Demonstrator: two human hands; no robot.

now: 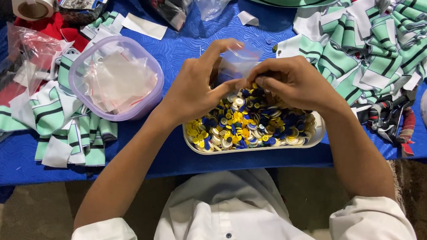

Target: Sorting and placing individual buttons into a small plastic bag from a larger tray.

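blue tablecloth (pixel 181 44); small clear crinkled plastic bag (pixel 237 61) pinched by both hands.

There is one view only, from a camera worn on the person's head. It looks steeply down and forward over the white shirt front at 6 o'clock, onto the counter (pixel 181 44), whose far side lies at 12 o'clock. It sits close: the forearms and hands fill the middle, and the counter runs off both sides.
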